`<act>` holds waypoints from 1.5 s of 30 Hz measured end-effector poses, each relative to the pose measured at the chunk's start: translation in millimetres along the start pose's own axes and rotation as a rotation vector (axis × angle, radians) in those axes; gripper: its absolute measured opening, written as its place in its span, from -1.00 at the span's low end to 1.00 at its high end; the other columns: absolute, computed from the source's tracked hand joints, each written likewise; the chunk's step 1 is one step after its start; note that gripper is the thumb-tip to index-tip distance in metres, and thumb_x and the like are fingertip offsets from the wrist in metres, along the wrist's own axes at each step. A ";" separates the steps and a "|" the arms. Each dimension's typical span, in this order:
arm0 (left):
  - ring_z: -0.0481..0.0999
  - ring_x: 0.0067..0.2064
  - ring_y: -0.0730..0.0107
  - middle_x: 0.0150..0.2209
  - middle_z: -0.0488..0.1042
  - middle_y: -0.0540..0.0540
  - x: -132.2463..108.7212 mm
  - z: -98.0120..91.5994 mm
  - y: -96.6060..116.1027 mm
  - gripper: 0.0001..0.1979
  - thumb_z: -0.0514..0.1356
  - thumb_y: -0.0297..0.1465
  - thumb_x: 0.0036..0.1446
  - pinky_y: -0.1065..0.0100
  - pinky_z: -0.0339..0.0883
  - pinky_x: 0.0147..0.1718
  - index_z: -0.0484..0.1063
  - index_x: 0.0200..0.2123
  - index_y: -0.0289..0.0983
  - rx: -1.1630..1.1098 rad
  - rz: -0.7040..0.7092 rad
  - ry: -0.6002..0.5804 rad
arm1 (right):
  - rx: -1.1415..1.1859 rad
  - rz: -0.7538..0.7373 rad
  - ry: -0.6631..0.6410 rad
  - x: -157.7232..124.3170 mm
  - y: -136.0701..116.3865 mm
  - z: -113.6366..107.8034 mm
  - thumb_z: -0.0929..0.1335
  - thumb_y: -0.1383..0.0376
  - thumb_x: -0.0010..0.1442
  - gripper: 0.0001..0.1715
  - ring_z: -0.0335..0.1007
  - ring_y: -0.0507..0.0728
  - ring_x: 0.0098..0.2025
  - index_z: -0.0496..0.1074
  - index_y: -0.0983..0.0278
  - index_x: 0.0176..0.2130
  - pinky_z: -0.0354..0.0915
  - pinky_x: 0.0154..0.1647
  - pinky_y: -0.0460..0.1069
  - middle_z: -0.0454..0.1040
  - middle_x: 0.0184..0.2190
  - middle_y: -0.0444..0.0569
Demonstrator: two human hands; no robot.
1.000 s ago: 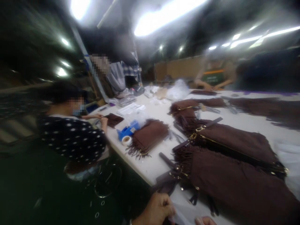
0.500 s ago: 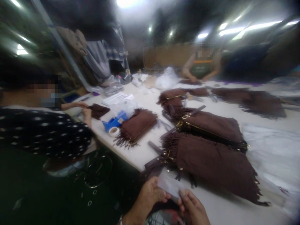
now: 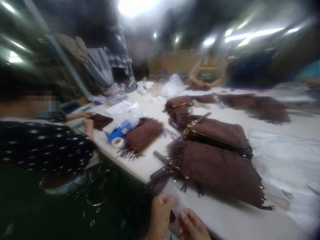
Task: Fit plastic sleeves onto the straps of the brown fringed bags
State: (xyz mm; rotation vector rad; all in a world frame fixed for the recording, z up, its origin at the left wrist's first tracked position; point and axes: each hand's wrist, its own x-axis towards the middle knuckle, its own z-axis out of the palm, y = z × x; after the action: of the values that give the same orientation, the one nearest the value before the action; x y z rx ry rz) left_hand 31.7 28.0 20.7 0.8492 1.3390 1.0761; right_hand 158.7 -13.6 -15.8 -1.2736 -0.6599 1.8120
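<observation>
My left hand (image 3: 161, 213) and my right hand (image 3: 191, 223) meet at the table's front edge, low in the view. Between them they grip a small, thin, whitish translucent piece (image 3: 178, 201), like plastic or paper; its exact kind I cannot make out. The fingers of both hands are closed on it. Just beyond lies a brown fringed suede bag (image 3: 220, 173) with gold rings and dark straps at its left end. Behind it rests a second brown bag (image 3: 220, 131) with a gold zip.
A smaller brown fringed bag (image 3: 143, 135), a blue tape dispenser (image 3: 118, 131) and a white tape roll (image 3: 117, 142) lie to the left. White plastic sheeting (image 3: 282, 156) covers the right. Co-workers handle brown pieces at the left (image 3: 101, 121) and far side (image 3: 198, 86).
The view has shifted slightly, so the table's contents appear further left. My hands have turned the whitish piece more upright, and my left thumb now lies over it.
</observation>
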 end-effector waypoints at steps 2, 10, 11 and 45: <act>0.45 -0.38 0.33 -0.42 0.53 -0.10 -1.9 -2.3 6.0 -0.74 0.24 -0.26 0.04 0.40 0.28 -0.39 0.51 -0.33 -0.38 0.035 0.063 -0.065 | -0.165 -0.159 0.099 -4.8 -8.9 -7.1 0.39 -0.17 0.00 -0.45 0.40 0.06 -0.50 0.40 0.22 -0.27 0.31 -0.50 -0.10 0.49 -0.50 -0.11; 0.37 -0.38 0.37 -0.46 0.43 -0.02 -8.4 -16.0 23.3 -0.85 0.17 -0.36 0.10 0.40 0.17 -0.37 0.40 -0.49 -0.27 0.661 0.325 -0.020 | -0.498 -0.314 0.277 -2.9 -45.7 -28.8 0.30 -0.05 0.14 -0.54 0.47 0.17 -0.31 0.39 0.20 -0.11 0.37 -0.28 -0.01 0.54 -0.24 -0.01; 0.38 -0.37 0.37 -0.45 0.43 -0.03 -8.6 -18.0 24.2 -0.85 0.16 -0.36 0.10 0.40 0.15 -0.37 0.38 -0.50 -0.26 0.722 0.338 -0.019 | -0.518 -0.327 0.306 0.2 -48.7 -29.8 0.30 -0.03 0.15 -0.55 0.47 0.17 -0.33 0.39 0.21 -0.11 0.36 -0.29 0.00 0.54 -0.26 -0.01; 0.50 -0.26 0.27 -0.31 0.50 -0.10 2.6 -28.7 23.0 -0.89 0.08 -0.46 0.16 0.37 0.16 -0.34 0.41 -0.32 -0.26 1.176 0.296 -0.216 | 0.086 -0.062 -0.010 26.7 -85.1 7.5 0.51 0.12 -0.10 -0.60 0.24 -0.06 -0.56 0.37 0.28 -0.37 0.25 -0.54 -0.15 0.34 -0.56 -0.22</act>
State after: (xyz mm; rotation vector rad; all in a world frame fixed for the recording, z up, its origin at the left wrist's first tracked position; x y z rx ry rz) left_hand 0.5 34.6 39.1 1.9978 1.6529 0.2774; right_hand 174.1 54.9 39.7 -1.1759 -0.6140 1.7780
